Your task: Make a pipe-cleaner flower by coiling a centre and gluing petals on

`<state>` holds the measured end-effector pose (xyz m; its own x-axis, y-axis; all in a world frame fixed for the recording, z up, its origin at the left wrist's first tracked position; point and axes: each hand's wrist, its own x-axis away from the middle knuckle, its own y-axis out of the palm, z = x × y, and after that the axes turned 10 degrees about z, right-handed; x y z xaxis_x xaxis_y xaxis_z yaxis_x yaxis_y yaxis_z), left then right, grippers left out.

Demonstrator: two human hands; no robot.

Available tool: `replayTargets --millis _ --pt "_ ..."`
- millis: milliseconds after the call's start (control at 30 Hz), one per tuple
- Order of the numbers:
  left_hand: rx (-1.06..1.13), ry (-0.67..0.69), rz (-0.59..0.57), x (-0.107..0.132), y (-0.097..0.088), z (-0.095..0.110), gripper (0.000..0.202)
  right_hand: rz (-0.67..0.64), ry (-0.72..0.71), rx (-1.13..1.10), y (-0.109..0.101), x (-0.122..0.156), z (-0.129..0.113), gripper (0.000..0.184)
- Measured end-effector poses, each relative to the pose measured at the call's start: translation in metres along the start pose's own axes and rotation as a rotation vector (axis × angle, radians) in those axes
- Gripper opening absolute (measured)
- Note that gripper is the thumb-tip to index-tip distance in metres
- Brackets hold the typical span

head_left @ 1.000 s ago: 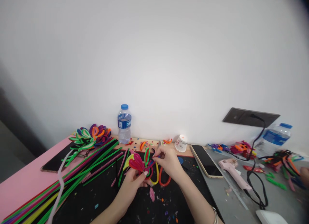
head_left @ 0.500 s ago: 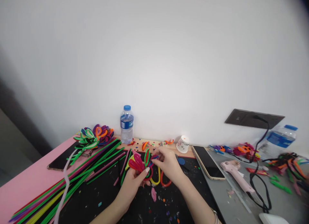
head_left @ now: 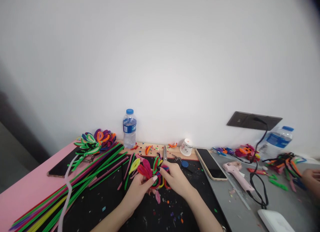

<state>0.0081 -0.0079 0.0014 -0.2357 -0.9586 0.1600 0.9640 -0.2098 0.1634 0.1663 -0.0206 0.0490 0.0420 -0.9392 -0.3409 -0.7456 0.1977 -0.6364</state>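
My left hand (head_left: pixel 139 189) pinches a multicoloured pipe cleaner flower (head_left: pixel 145 169) made of pink, green and red loops. From the other side my right hand (head_left: pixel 175 178) presses its fingers against the flower's green and dark loops; some of its fingertips are hidden. Under the hands dangles a small pink loop (head_left: pixel 158 196). Just behind, a yellow loop (head_left: pixel 135 165) and loose pipe cleaner pieces lie on the black mat (head_left: pixel 105 195). The blades of a pair of scissors (head_left: pixel 165 153) point towards the wall, their handles partly covered by the flower and right hand.
Long pipe cleaners (head_left: pixel 72 188) lie at left beside finished flowers (head_left: pixel 100 140) and a dark phone (head_left: pixel 62 165). A water bottle (head_left: pixel 129 130), paper cup (head_left: pixel 186 147), keys (head_left: pixel 178 158) and a phone (head_left: pixel 210 164) stand or lie behind. At right are a pink glue gun (head_left: pixel 238 175) and another person's hand (head_left: pixel 311 178).
My right hand has moved down and closer to my left, onto the flower, uncovering the scissor blades and keys. Another person's hand has appeared at the right edge. The view has shifted slightly.
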Motion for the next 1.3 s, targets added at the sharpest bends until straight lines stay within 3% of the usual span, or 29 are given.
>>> replayTargets --millis 333,933,1133,1300 --pt "-0.113 0.091 -0.089 0.002 -0.001 0.003 0.018 0.04 -0.03 0.126 0.01 0.011 0.014 0.025" --pt "-0.127 0.088 -0.096 -0.001 -0.001 0.003 0.025 0.06 -0.082 0.207 0.017 0.015 0.02 0.023" --pt "-0.132 0.082 -0.069 -0.001 -0.002 0.003 0.027 0.075 -0.048 0.091 0.015 0.014 0.015 0.021" --pt "-0.118 0.095 -0.078 -0.003 -0.002 0.001 0.027 0.165 0.047 -0.24 0.022 0.013 0.012 0.012"
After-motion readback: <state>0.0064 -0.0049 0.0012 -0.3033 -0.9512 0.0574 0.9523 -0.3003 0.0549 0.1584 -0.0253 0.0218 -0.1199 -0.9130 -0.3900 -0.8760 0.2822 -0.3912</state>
